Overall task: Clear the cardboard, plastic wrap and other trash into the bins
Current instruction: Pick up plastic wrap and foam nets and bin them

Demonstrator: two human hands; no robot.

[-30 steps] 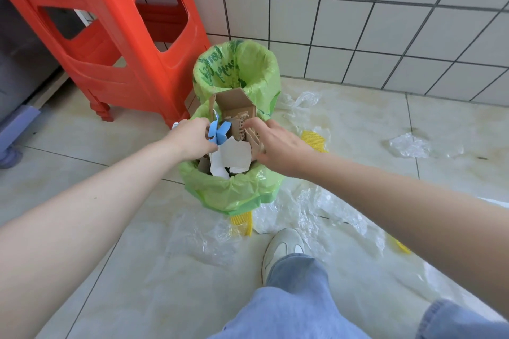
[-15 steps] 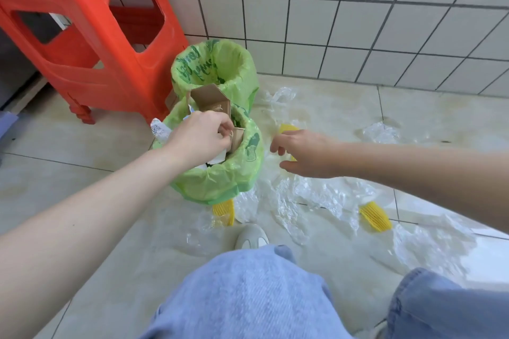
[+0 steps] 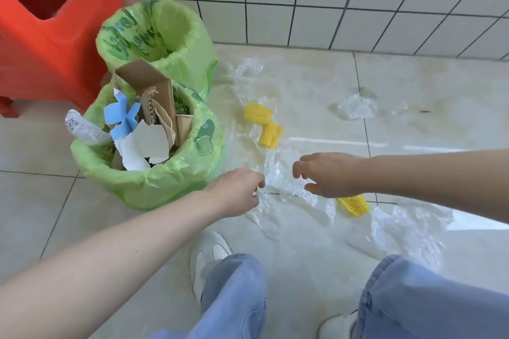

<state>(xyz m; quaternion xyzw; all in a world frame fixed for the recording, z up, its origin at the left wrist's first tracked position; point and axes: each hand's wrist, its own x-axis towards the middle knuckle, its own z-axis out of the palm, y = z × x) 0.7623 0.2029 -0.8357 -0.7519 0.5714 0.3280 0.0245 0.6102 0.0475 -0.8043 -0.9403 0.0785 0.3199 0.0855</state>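
The floor (image 3: 303,82) carries everything, with a red stool (image 3: 41,44) at its far left beside the tiled wall. Two green-lined bins stand next to the stool: the far bin (image 3: 165,33) looks nearly empty, the near bin (image 3: 154,181) is packed with cardboard (image 3: 154,91) and torn paper. A sheet of clear plastic wrap (image 3: 286,181) sprawls over the floor right of the near bin, its long run stretching from the bins toward the near right, and three yellow foam sleeves lie on or beside it. The left hand (image 3: 237,192) has its fingers curled at the wrap's crumpled ridge, seemingly pinching it. The right hand (image 3: 327,173) hovers just above the same ridge, fingers bent and apart, holding nothing. The ridge lies between the two hands, so gathering it probably falls to both, then a short lift left to a bin.
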